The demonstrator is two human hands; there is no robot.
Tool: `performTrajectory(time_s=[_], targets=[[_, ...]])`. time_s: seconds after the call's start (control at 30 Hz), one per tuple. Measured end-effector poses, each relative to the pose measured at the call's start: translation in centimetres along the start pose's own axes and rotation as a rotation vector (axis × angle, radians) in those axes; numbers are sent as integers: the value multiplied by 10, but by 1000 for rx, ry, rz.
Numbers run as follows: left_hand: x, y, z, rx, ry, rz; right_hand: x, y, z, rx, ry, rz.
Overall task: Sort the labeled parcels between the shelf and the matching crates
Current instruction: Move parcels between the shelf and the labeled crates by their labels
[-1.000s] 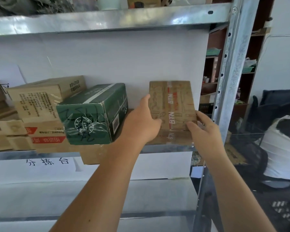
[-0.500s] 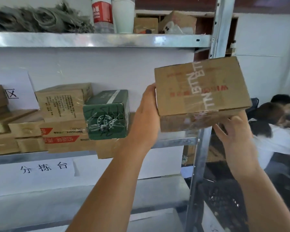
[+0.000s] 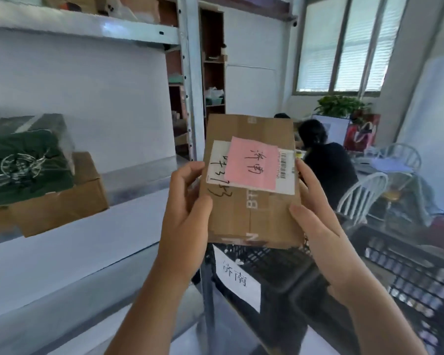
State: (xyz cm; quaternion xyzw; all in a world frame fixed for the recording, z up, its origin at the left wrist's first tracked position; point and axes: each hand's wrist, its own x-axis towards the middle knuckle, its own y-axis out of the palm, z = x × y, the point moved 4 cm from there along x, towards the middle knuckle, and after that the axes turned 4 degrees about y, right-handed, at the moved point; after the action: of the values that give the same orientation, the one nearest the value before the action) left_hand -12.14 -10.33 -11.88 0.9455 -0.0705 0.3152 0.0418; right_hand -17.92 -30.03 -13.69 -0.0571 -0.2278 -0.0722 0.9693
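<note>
I hold a brown cardboard parcel (image 3: 251, 213) upright in front of me, its face toward me. A pink handwritten label (image 3: 251, 166) is stuck over a white shipping label on it. My left hand (image 3: 187, 208) grips the parcel's left edge, thumb on the front. My right hand (image 3: 315, 219) grips its right edge. Below the parcel stands a black plastic crate (image 3: 280, 267) with a white paper sign (image 3: 237, 278). The metal shelf (image 3: 139, 175) is to my left, with a green box (image 3: 26, 157) on a brown carton (image 3: 62, 201).
A steel shelf post (image 3: 192, 98) rises just left of the parcel. A second black crate (image 3: 408, 265) stands to the right. Behind the parcel a person in dark clothes (image 3: 326, 160) sits at a table with white chairs (image 3: 362, 196). Windows and a plant are at the back.
I have taken the parcel off the shelf, swung it to the right and turned it so the labelled face is toward me. My view has turned right toward the crates.
</note>
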Motion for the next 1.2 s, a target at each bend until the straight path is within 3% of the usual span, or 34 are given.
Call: performTrajectory(time_s=[0.4, 0.63, 0.8, 1.0, 1.2], targets=[[-33, 164, 47, -121, -16, 169, -67, -139, -38, -251, 232, -297], [-56, 246, 64, -212, -118, 349, -88, -196, -50, -517, 213, -565], [-67, 291, 70, -202, -106, 493, -91, -222, -68, -569, 432, -711], [-64, 306, 104, -117, -138, 542, -68, -231, -98, -597, 683, -721], [-21, 285, 152, -79, -142, 530, -11, -211, -142, -546, 763, -669]])
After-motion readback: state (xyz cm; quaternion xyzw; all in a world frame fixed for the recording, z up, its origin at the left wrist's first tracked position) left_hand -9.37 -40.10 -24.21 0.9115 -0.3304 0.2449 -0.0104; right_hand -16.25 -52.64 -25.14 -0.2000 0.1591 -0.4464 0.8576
